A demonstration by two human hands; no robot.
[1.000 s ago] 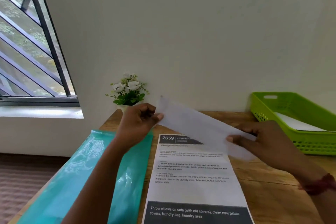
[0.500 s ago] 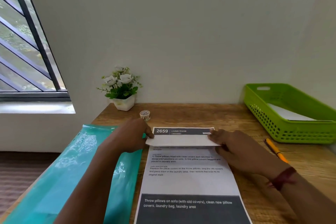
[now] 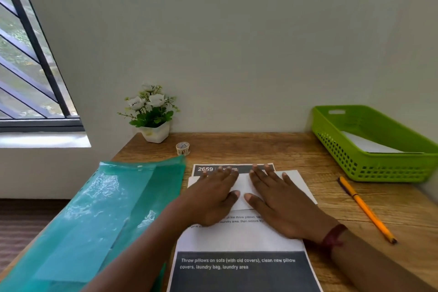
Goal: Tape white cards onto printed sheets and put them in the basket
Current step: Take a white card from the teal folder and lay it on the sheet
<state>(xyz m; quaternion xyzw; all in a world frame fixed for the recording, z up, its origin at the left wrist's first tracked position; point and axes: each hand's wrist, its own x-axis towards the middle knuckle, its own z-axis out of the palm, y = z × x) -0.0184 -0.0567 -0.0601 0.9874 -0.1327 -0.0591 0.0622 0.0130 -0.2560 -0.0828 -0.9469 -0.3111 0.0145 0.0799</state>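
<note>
Pressing the white card (image 3: 243,186) flat on the printed sheet (image 3: 239,239)

Both hands lie flat with straight fingers. The left hand (image 3: 213,197) and the right hand (image 3: 282,206) rest side by side on the card, thumbs nearly touching. They grip nothing. The card lies across the top part of the sheet, just under its dark top strip, and sticks out past the sheet's right edge. The sheet lies on the wooden table (image 3: 272,147). Just left of the sheet is a see-through green folder (image 3: 94,216). Past the sheet's top left corner stands a small roll of tape (image 3: 182,148), and farther back a little pot of white flowers (image 3: 154,114). Right of the sheet lies an orange pen (image 3: 365,208). Farther right and back sits the green basket (image 3: 369,168), with white paper (image 3: 365,144) inside.
</note>
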